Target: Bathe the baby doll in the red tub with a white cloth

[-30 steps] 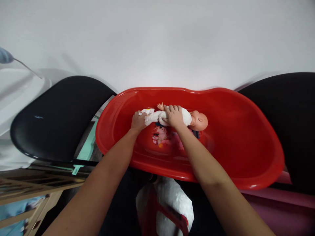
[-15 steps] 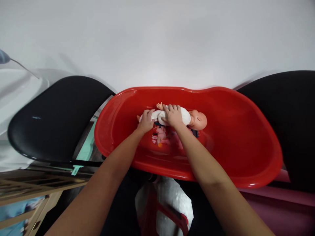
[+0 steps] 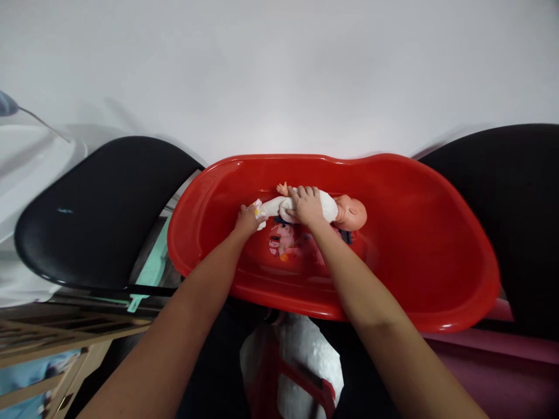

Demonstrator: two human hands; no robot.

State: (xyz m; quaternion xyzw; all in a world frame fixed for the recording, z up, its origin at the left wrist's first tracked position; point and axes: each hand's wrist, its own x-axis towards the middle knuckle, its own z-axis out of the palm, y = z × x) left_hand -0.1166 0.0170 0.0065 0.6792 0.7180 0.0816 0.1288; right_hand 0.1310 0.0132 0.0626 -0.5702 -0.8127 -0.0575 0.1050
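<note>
Just past the person's two grips, a vinyl baby doll [image 3: 351,213] lies lengthwise in a red plastic baby bath [image 3: 437,174], its smooth, bald, peach head off to the right of the right hand [image 3: 308,206]. That hand is spread over the doll's white-wrapped middle, palm down, fingers curled over the far side and holding the body firmly. One small doll hand [image 3: 282,189] pokes out just beyond those fingers.

Left of that grip, the left hand [image 3: 248,221] is closed at the doll's lower end, pinching a crumpled white nappy [image 3: 259,214] with a small yellow mark on it; the fingers hide most of the fold.

Below both grips, printed pink cartoon figures [image 3: 282,241] show on the bath's glossy floor. The bath has a thick rolled rim and a waisted, peanut-like outline, and it sits on two curved black seat shells, one beyond each grip: the left shell [image 3: 100,215] and the right shell [image 3: 493,221]. Behind the rim, a pale matte floor [image 3: 279,75] fills the far side of the room. Nearer the person, under the forearms, is a crinkled white bag [image 3: 292,372] with red markings. Wooden shelving [image 3: 52,331] stands low on the left, and a mauve surface [image 3: 493,361] lies low on the right.
</note>
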